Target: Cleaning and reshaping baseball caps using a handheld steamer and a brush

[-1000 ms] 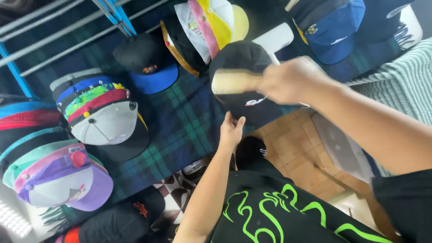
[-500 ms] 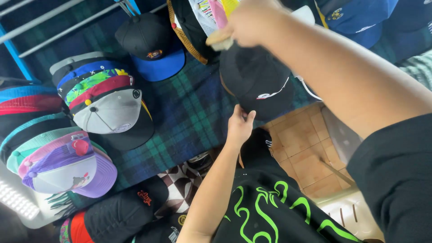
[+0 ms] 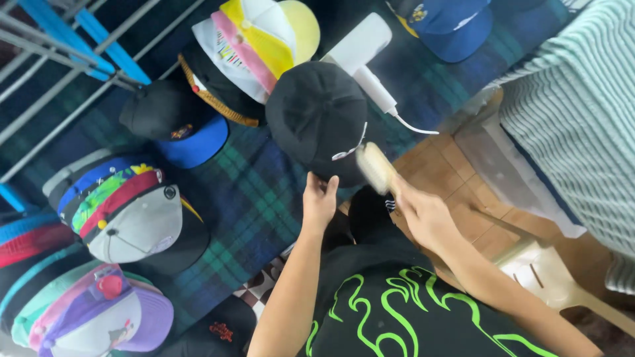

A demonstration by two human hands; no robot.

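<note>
Both hands have a grip on something now. Right hand is closed around the handle of a pale wooden brush, and the head of the brush touches the near right edge of the black cap. Left hand holds the near rim of the same cap, fingers curled on it from below.

The black cap lies in the middle of the scene on a dark green and blue plaid cloth. Half a second ago the right hand was raised high at the far edge, above the cap, with the brush lifted; now it has come down to the near right side of the cap and the brush lies on the fabric. The left hand stays at almost the same place on the rim.

Far from the cap lies a white and yellow cap with a pink stripe, and just right of it a white device with a cord. At left is a black cap with a blue brim, and nearer a grey cap with coloured stripes.
</note>
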